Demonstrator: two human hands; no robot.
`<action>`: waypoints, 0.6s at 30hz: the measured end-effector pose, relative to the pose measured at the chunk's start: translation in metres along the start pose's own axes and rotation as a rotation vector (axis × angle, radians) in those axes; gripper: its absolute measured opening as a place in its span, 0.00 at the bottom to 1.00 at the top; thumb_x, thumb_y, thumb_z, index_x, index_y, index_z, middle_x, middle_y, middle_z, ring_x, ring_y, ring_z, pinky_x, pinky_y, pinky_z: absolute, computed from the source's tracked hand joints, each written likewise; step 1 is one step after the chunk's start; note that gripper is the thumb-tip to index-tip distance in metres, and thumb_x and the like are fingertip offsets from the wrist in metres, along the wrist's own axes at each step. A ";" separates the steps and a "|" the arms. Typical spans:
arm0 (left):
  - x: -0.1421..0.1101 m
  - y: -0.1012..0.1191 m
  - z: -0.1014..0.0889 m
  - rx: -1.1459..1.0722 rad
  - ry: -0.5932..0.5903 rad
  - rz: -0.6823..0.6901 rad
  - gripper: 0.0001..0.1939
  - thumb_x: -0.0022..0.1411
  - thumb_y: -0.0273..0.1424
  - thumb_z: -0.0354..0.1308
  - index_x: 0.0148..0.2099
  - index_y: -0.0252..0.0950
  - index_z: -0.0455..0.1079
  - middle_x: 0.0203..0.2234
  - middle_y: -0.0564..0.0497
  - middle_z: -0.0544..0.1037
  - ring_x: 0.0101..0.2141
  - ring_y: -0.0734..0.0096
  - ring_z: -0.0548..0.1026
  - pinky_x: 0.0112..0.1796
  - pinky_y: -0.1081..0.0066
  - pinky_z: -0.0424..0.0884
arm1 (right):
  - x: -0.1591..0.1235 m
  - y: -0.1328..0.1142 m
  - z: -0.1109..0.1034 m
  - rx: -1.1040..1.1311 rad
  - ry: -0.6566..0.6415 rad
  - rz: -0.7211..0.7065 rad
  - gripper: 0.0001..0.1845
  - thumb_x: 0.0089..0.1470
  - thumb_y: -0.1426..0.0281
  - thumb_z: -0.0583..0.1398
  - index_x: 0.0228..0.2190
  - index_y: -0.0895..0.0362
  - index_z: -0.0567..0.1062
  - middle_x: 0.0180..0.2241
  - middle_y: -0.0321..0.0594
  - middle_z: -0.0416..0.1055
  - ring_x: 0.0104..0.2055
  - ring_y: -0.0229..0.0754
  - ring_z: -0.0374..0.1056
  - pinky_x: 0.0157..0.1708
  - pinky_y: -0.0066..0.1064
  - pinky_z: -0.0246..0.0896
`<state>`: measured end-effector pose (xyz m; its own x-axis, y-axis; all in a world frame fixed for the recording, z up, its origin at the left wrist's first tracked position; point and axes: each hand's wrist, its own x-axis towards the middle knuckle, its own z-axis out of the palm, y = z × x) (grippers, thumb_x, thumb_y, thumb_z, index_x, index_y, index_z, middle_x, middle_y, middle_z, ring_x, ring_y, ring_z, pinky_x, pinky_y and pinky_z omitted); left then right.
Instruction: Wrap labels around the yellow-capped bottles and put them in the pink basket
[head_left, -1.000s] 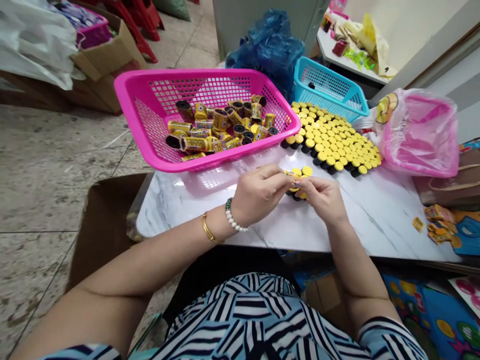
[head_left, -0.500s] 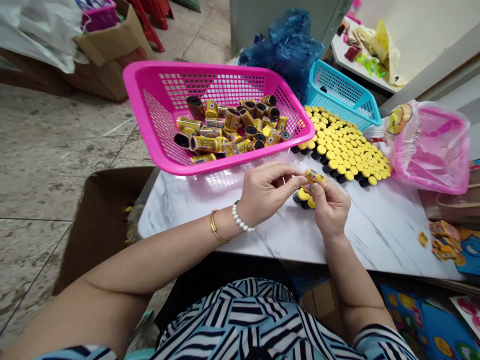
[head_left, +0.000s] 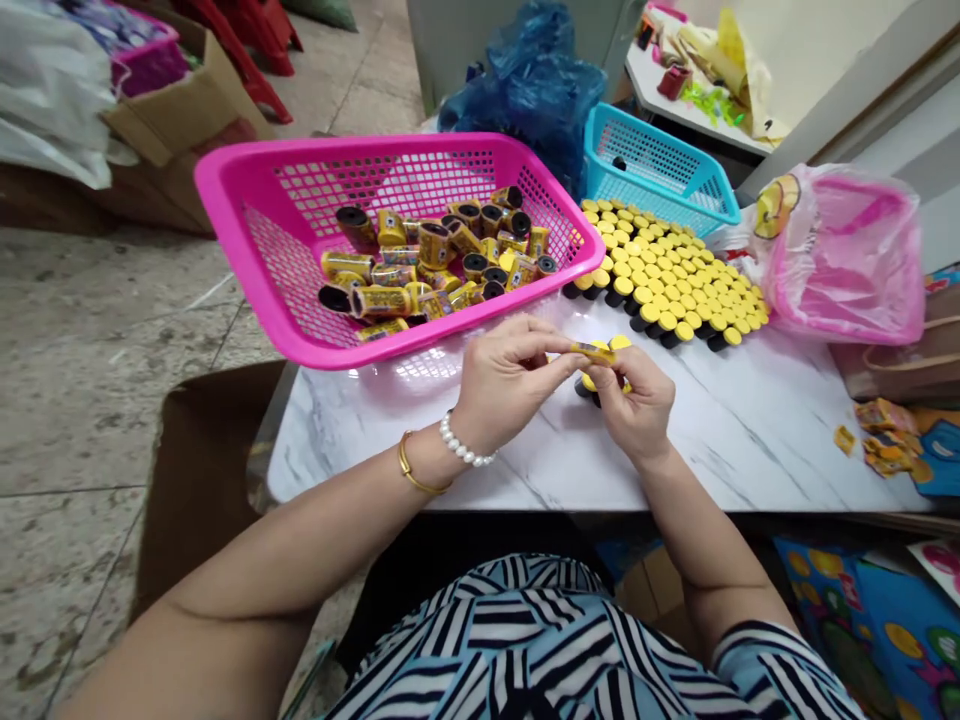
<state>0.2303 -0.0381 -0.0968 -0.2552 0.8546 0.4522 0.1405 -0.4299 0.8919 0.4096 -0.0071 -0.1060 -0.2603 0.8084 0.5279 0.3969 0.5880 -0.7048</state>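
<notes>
Between my hands is a small yellow printed label sleeve [head_left: 594, 352], seen nearly edge-on. My left hand [head_left: 502, 378] pinches its left end between thumb and fingers. My right hand [head_left: 639, 402] grips the other end, thumb in front. Just behind the fingers stand a few black canisters with yellow caps [head_left: 619, 343], partly hidden. Farther back, many yellow-capped black canisters [head_left: 667, 275] are packed together upright. To the left, a pink basket [head_left: 322, 357] holds a loose heap of canisters wrapped in yellow printed sleeves [head_left: 435, 245].
A blue basket [head_left: 660, 140] and a blue plastic bag [head_left: 536, 70] sit at the back. At the right is a pink bin lined with clear plastic [head_left: 847, 250]. More yellow labels [head_left: 889, 435] lie near the right end of the marbled table [head_left: 720, 440].
The sleeve has turned from showing its printed face to nearly edge-on, still held by both hands. The whole view has shifted slightly, so most things sit farther left.
</notes>
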 end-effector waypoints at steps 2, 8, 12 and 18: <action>0.000 0.000 -0.001 0.039 0.065 0.047 0.04 0.58 0.32 0.73 0.36 0.38 0.85 0.32 0.49 0.79 0.27 0.77 0.71 0.25 0.74 0.66 | 0.003 0.003 -0.006 -0.028 0.004 -0.027 0.14 0.64 0.57 0.63 0.30 0.51 0.80 0.28 0.38 0.76 0.33 0.42 0.68 0.41 0.40 0.67; 0.005 -0.005 -0.001 0.042 0.017 -0.118 0.07 0.55 0.34 0.73 0.31 0.36 0.83 0.29 0.49 0.80 0.26 0.76 0.70 0.25 0.74 0.65 | -0.012 0.020 -0.046 -0.136 0.168 0.098 0.09 0.61 0.60 0.66 0.38 0.51 0.81 0.41 0.41 0.80 0.43 0.44 0.73 0.38 0.36 0.66; 0.009 -0.004 -0.001 -0.063 -0.186 -0.442 0.13 0.59 0.39 0.70 0.36 0.32 0.84 0.28 0.45 0.83 0.22 0.76 0.69 0.22 0.75 0.63 | -0.041 0.028 -0.052 -0.160 0.064 0.174 0.09 0.55 0.65 0.69 0.37 0.53 0.78 0.46 0.42 0.78 0.48 0.46 0.74 0.39 0.35 0.67; 0.010 -0.016 -0.003 -0.294 -0.313 -0.674 0.16 0.56 0.42 0.72 0.36 0.32 0.81 0.18 0.50 0.75 0.15 0.81 0.62 0.18 0.76 0.50 | -0.058 0.042 -0.042 -0.244 0.049 0.172 0.04 0.58 0.69 0.63 0.35 0.53 0.72 0.46 0.46 0.76 0.43 0.46 0.73 0.41 0.39 0.70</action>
<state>0.2224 -0.0240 -0.1066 0.0913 0.9812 -0.1699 -0.2174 0.1861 0.9582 0.4786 -0.0299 -0.1461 -0.1307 0.8898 0.4373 0.6330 0.4144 -0.6539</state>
